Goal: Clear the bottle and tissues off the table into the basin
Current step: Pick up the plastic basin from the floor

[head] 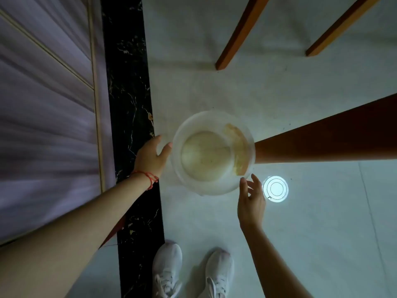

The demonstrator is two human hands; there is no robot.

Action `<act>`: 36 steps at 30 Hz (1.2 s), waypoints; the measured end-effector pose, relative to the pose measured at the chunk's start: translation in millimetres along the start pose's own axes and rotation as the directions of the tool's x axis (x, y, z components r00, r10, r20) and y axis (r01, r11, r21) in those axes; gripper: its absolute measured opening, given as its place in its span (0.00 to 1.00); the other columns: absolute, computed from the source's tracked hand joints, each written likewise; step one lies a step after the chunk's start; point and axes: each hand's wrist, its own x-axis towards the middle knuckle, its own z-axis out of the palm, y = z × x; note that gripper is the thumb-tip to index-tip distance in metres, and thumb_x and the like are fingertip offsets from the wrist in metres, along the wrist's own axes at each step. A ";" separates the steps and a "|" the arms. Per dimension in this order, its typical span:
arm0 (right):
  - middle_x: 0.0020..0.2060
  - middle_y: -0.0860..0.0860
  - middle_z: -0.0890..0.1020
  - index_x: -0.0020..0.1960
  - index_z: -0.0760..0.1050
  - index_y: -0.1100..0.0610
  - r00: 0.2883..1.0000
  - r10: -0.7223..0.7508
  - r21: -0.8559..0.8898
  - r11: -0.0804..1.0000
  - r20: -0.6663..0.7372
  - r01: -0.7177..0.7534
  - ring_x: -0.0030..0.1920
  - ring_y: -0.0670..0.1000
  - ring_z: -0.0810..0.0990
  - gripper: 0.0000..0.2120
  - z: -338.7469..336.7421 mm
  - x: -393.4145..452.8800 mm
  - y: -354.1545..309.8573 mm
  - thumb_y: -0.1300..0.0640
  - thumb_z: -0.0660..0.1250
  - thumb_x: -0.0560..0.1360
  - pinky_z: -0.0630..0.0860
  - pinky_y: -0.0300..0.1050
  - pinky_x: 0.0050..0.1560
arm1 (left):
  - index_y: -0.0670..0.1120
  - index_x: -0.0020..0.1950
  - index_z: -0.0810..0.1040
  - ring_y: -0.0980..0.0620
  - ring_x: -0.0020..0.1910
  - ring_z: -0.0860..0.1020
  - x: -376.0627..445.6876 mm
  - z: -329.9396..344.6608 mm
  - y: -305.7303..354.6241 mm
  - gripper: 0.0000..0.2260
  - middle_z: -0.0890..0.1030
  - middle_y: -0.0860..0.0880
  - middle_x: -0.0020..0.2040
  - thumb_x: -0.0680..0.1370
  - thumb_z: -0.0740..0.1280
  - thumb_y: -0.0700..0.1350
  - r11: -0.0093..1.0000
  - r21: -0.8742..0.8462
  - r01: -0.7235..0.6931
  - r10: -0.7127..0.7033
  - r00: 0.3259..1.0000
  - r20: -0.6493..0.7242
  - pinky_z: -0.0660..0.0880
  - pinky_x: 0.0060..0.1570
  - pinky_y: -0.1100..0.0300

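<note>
A clear round plastic basin (214,189) with a yellowish stained bottom sits low over the pale tiled floor, seen from straight above. My left hand (151,155) reaches to its left rim, thumb touching the edge and fingers spread. My right hand (251,196) is at the basin's near right rim with fingers straight, just touching or a hair away from it. No bottle and no tissues are in view. The basin looks blurred.
A dark wooden table edge (322,140) juts in from the right, next to the basin. Two wooden chair or table legs (240,35) stand farther off. A bright ceiling-light reflection (275,188) lies on the floor. A black marble strip (129,125) and a wall panel run along the left. My white shoes (167,269) are below.
</note>
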 end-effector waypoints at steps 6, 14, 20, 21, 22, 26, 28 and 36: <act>0.52 0.51 0.75 0.72 0.56 0.55 0.999 0.041 0.126 0.991 -0.028 -0.037 0.48 0.52 0.77 0.26 18.7 10.1 10.6 0.50 0.59 0.77 0.69 0.44 0.48 | 0.44 0.70 0.67 0.44 0.66 0.72 20.5 13.1 -10.8 0.23 0.73 0.41 0.68 0.77 0.61 0.51 0.982 -0.116 0.151 -0.153 0.988 -0.012 0.66 0.66 0.53; 0.47 0.53 0.79 0.66 0.68 0.54 0.991 0.086 0.191 0.979 -0.104 -0.065 0.46 0.54 0.79 0.18 25.8 21.0 18.0 0.50 0.59 0.78 0.78 0.53 0.53 | 0.40 0.58 0.77 0.48 0.40 0.78 31.0 22.0 -5.8 0.16 0.79 0.42 0.47 0.77 0.61 0.49 0.920 -0.341 0.192 -0.207 0.978 -0.008 0.78 0.50 0.50; 0.45 0.52 0.79 0.65 0.70 0.56 0.991 0.077 0.145 0.988 -0.107 -0.062 0.45 0.56 0.81 0.18 19.5 21.2 14.9 0.52 0.61 0.77 0.78 0.51 0.51 | 0.40 0.58 0.79 0.44 0.48 0.80 29.0 15.4 4.9 0.14 0.81 0.43 0.49 0.75 0.65 0.45 0.933 -0.309 0.185 -0.184 0.982 0.031 0.80 0.50 0.49; 0.45 0.52 0.80 0.65 0.70 0.55 0.992 0.074 0.131 0.989 -0.102 -0.060 0.45 0.56 0.81 0.18 18.6 20.3 15.0 0.51 0.61 0.77 0.78 0.52 0.52 | 0.39 0.58 0.78 0.44 0.50 0.80 27.5 14.2 4.8 0.14 0.81 0.43 0.50 0.75 0.65 0.44 0.930 -0.314 0.192 -0.190 0.981 0.037 0.81 0.48 0.51; 0.45 0.52 0.80 0.65 0.70 0.55 0.993 0.068 0.119 0.991 -0.098 -0.056 0.45 0.56 0.81 0.18 17.6 19.4 15.5 0.51 0.61 0.77 0.77 0.53 0.52 | 0.38 0.58 0.78 0.45 0.50 0.80 25.4 13.4 4.7 0.14 0.81 0.42 0.51 0.75 0.65 0.44 0.928 -0.316 0.195 -0.192 0.980 0.041 0.81 0.45 0.55; 0.47 0.56 0.81 0.64 0.70 0.55 0.996 0.043 0.078 0.996 -0.075 -0.037 0.46 0.57 0.81 0.17 9.2 8.3 14.9 0.51 0.60 0.77 0.75 0.48 0.50 | 0.38 0.51 0.80 0.47 0.43 0.79 6.0 5.7 3.0 0.10 0.80 0.44 0.47 0.75 0.65 0.42 0.931 -0.298 0.211 -0.209 0.977 0.042 0.80 0.39 0.60; 0.47 0.57 0.81 0.64 0.71 0.55 0.998 0.027 0.059 0.998 -0.060 -0.023 0.46 0.57 0.81 0.17 1.2 -2.5 12.8 0.51 0.60 0.77 0.72 0.45 0.48 | 0.38 0.52 0.80 0.45 0.45 0.79 -8.0 0.3 2.4 0.10 0.80 0.42 0.47 0.75 0.66 0.42 0.907 -0.339 0.250 -0.245 0.968 0.057 0.80 0.41 0.58; 0.45 0.58 0.80 0.63 0.71 0.54 1.000 -0.026 0.025 0.999 -0.003 0.026 0.44 0.57 0.80 0.16 -44.6 -58.0 -21.9 0.52 0.60 0.77 0.75 0.48 0.49 | 0.37 0.58 0.77 0.50 0.43 0.80 -84.1 -47.3 28.5 0.12 0.80 0.42 0.49 0.76 0.65 0.39 0.851 -0.450 0.270 -0.274 0.960 0.058 0.79 0.37 0.66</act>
